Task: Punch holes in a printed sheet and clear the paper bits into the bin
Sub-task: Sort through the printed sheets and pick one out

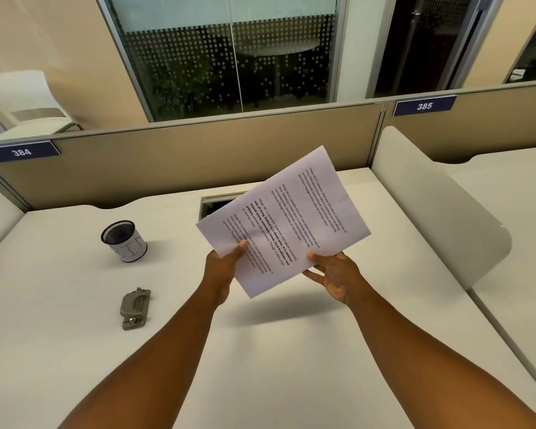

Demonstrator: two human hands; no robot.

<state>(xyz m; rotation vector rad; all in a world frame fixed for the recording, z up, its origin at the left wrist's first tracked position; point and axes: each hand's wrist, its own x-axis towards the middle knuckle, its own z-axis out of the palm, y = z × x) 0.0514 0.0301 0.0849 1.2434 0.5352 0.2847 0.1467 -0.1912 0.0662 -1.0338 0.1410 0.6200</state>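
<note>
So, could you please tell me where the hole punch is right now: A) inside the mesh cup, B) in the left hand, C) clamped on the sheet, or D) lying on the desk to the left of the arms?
D: the hole punch lies untouched on the desk, while the left hand and right hand hold the printed sheet in the air.
</note>
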